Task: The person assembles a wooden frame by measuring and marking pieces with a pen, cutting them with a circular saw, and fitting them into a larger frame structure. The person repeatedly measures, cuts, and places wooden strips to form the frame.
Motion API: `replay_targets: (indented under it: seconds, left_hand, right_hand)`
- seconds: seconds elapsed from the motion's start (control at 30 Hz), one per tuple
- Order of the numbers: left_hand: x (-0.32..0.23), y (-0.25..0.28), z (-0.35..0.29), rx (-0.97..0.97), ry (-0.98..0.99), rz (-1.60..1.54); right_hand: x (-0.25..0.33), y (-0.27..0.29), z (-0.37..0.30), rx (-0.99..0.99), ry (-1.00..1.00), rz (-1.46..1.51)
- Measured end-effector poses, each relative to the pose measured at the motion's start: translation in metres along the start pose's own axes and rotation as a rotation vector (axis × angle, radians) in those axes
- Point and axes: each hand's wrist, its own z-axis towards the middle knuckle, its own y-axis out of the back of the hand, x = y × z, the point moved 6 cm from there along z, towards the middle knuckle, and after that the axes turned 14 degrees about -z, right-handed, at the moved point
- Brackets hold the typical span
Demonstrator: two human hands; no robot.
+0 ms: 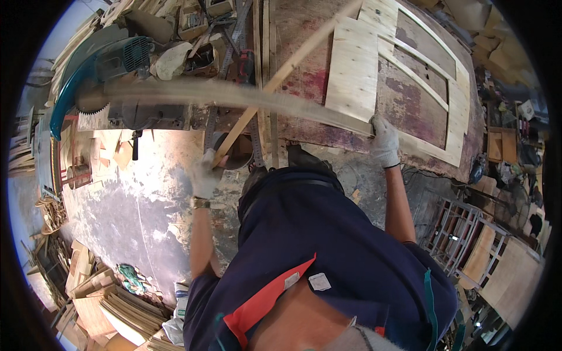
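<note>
My right hand [384, 140], in a pale work glove, is closed round the end of a long wooden strip [234, 95]. That strip is smeared by motion and stretches left across the bench toward the circular saw blade [92, 105]; whether it touches the blade I cannot tell. In a similar glove, my left hand [204, 174] is closed at the lower end of a second wooden strip [298, 57]. This one runs slantwise to the far right, crossing the blurred strip. A light wooden frame with plywood panels [353, 70] lies flat beyond my right hand.
The teal-guarded saw [120, 58] stands at the far left, its toothed blade exposed. A red and black power tool [246, 63] sits near the bench's middle. Stacked boards [126, 313] lie at the lower left. A metal rack [456, 234] stands at the right.
</note>
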Motion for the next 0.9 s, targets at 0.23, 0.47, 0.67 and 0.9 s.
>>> replay_targets:
  seconds: [0.23, 0.47, 0.67, 0.9]
  left_hand:
    - [0.007, 0.019, -0.023, 0.246, -0.41, 0.281]
    - [0.002, 0.018, -0.023, 0.352, -0.32, -0.172]
    - [-0.014, 0.031, 0.002, 0.602, -0.428, 0.405]
    - [-0.043, 0.025, 0.033, 0.645, -0.587, 0.281]
  right_hand:
    - [0.001, 0.042, 0.033, -0.062, 0.473, -0.142]
    - [-0.031, -0.008, 0.006, 0.564, 0.308, -0.068]
    - [-0.056, -0.017, -0.039, 0.748, 0.188, -0.056]
    - [-0.071, -0.043, -0.112, 0.748, 0.013, -0.015]
